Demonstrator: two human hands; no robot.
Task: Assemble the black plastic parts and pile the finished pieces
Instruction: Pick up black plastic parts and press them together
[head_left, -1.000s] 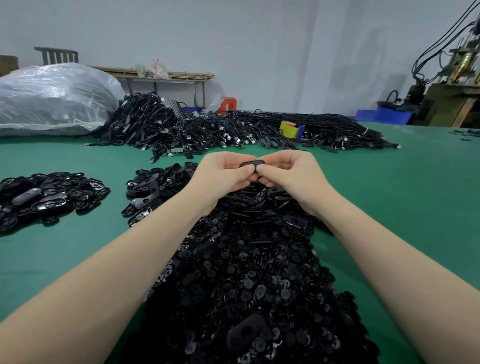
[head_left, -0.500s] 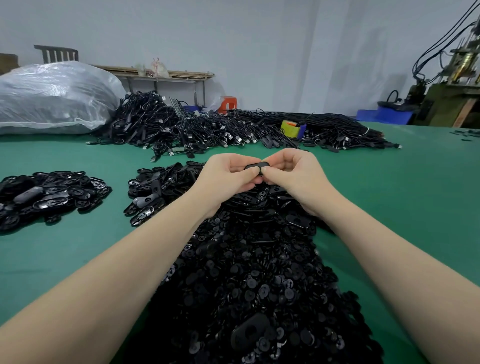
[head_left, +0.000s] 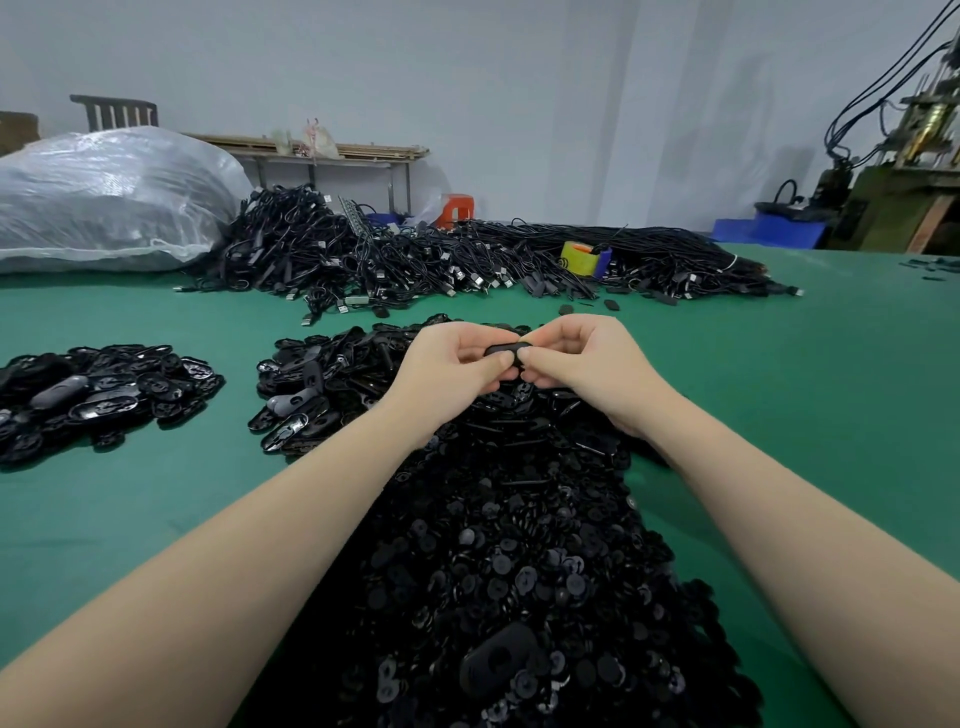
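Both hands meet above the table's middle, pinching one small black oval plastic part (head_left: 506, 349) between them. My left hand (head_left: 449, 366) grips its left end with thumb and curled fingers. My right hand (head_left: 584, 364) pinches the right end. Under my forearms lies a long heap of small black round parts (head_left: 519, 561), with one larger oval shell (head_left: 497, 662) near the front. A pile of black oval shells (head_left: 317, 384) sits left of my hands. Another pile of black oval pieces (head_left: 98, 395) lies at the far left.
Green table (head_left: 805, 405). A big tangle of black cables (head_left: 441, 260) spans the back, with a yellow tape roll (head_left: 579, 258) on it. A large clear plastic bag (head_left: 104, 200) sits back left. Machinery (head_left: 909, 171) and blue bins (head_left: 769, 231) stand back right.
Both hands stay pinched on the same black part and have barely shifted; the fingers have worked slightly around it.
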